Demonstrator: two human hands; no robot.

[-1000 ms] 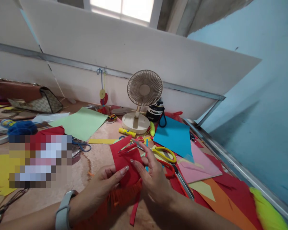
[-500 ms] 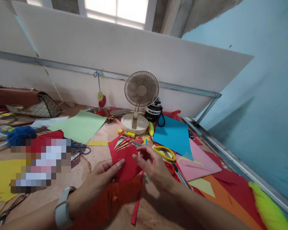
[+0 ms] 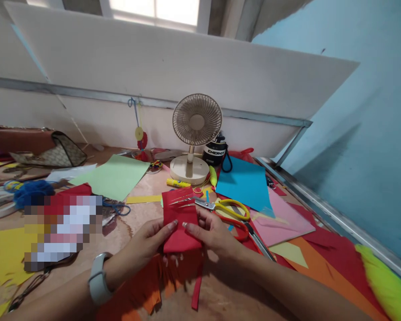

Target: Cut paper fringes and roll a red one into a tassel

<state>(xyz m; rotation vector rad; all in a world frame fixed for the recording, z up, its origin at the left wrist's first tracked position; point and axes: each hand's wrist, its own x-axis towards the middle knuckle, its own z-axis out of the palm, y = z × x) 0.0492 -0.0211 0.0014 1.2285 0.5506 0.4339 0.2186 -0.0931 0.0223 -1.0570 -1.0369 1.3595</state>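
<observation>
Between both hands is a piece of red paper [image 3: 182,232] with several narrow slits cut near its far end. My left hand [image 3: 157,234] pinches its left side, thumb on top. On the right side, my right hand [image 3: 209,232] grips it the same way, thumb on top and fingers underneath. Just beyond the right hand lie scissors [image 3: 232,208] with yellow and red handles, their blades pointing left by the paper's slit end. Under the hands is fringed orange paper [image 3: 143,285], and a narrow red strip [image 3: 196,292] lies beside it.
A small fan [image 3: 196,122] stands at the back beside a black bottle [image 3: 215,151]. Blue paper [image 3: 242,185], pink paper [image 3: 284,218] and a box cutter [image 3: 259,243] lie right. Green paper [image 3: 115,176], blue yarn [image 3: 33,194] and a handbag [image 3: 50,147] are left.
The red paper has turned more upright and its cut strips lie closer together. My right hand has closed on its right edge, and the scissors show more fully.
</observation>
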